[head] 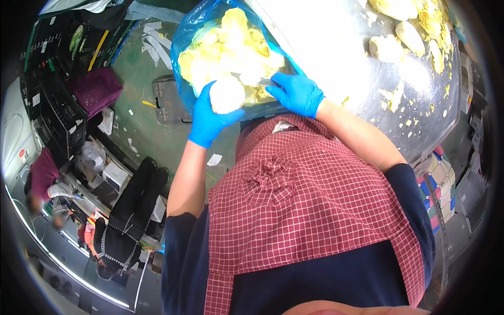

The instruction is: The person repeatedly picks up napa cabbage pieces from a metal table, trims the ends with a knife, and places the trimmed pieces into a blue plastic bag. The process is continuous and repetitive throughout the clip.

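Observation:
In a blue glove, my left hand (212,114) grips a round, pale head of cabbage (227,94), its surface washed out by glare. My right hand (298,93), gloved alike, is closed around a knife (267,82) whose blade points left toward the cabbage. Both hands are over the near side of a blue plastic bag (185,43), which stands open beside the metal table. Yellow-green cabbage leaves (236,43) fill the bag. Whether the blade touches the head cannot be made out.
More trimmed heads (386,49) and leaf scraps (393,96) lie on the metal table (425,130) at right. A dark lidded case (169,98) is on the green floor. Black crates (59,106) and a purple crate (96,90) stand at left. Several people (130,212) are beyond.

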Demonstrator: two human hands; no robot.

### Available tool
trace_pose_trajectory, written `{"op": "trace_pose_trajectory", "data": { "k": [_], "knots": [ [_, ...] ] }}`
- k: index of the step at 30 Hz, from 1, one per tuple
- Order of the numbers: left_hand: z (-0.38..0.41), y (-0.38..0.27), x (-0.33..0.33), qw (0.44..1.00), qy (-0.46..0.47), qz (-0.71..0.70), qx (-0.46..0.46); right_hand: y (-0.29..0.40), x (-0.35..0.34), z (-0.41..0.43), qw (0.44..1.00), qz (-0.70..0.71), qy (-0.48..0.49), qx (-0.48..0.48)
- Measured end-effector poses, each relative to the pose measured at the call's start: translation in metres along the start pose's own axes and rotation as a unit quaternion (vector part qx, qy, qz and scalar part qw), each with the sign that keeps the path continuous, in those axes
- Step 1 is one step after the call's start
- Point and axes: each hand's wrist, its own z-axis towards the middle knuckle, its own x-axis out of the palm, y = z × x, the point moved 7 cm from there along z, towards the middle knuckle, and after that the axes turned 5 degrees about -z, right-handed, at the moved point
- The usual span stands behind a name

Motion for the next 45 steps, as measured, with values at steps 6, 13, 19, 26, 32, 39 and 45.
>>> {"op": "trace_pose_trajectory", "data": {
  "k": [6,13,19,26,32,39,45],
  "knots": [
    [-0.013,-0.040,0.035,0.980,0.096,0.084,0.150,0.003,0.009,0.009,0.989,-0.108,-0.103,0.015],
    [0.000,-0.024,0.052,0.958,0.158,0.208,0.119,0.014,0.003,0.006,0.985,-0.152,-0.084,-0.021],
    [0.014,-0.009,0.030,0.965,0.106,0.215,0.106,-0.008,-0.021,-0.034,0.993,-0.067,-0.095,0.030],
    [0.021,-0.005,0.023,0.979,0.077,0.164,0.096,-0.038,-0.075,-0.058,0.957,-0.077,-0.279,0.018],
    [0.026,-0.037,0.042,0.956,0.150,0.215,0.129,0.036,-0.007,0.003,0.951,0.298,-0.066,-0.055],
    [0.033,-0.032,0.026,0.963,0.175,0.176,0.102,0.046,0.015,0.032,0.878,0.466,-0.012,-0.109],
    [0.034,0.005,0.016,0.978,0.118,0.154,0.083,0.034,0.033,0.044,0.908,0.400,-0.073,-0.098]
  ]
}}
